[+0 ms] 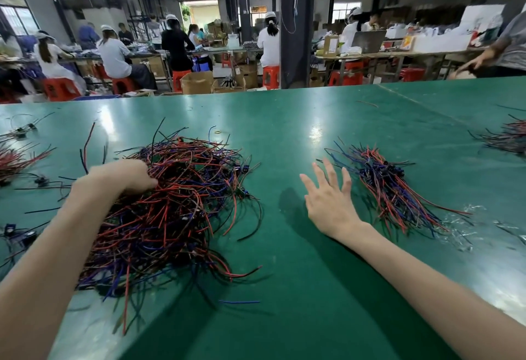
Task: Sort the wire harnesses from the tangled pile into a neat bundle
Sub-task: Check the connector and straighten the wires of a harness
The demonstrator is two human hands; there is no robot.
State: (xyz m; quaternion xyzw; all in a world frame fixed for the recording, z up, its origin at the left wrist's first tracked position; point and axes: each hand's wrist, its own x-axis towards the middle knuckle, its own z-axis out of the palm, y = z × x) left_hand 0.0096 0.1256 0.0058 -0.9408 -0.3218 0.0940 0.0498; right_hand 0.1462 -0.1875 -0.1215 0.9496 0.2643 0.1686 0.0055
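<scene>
A big tangled pile of red, blue and black wire harnesses (176, 203) lies on the green table (284, 131), left of centre. My left hand (125, 176) reaches into the pile's upper left part with its fingers curled down among the wires; the fingertips are hidden. To the right lies a neater bundle of harnesses (390, 186), its wires running roughly parallel towards the lower right. My right hand (330, 197) hovers flat with spread fingers just left of that bundle, holding nothing.
More harnesses lie at the left edge (14, 160) and at the far right edge (509, 137). Clear plastic scraps (461, 228) sit by the bundle's near end. A loose blue wire (239, 302) lies near me. Another person's hand (481, 60) reaches over the far right.
</scene>
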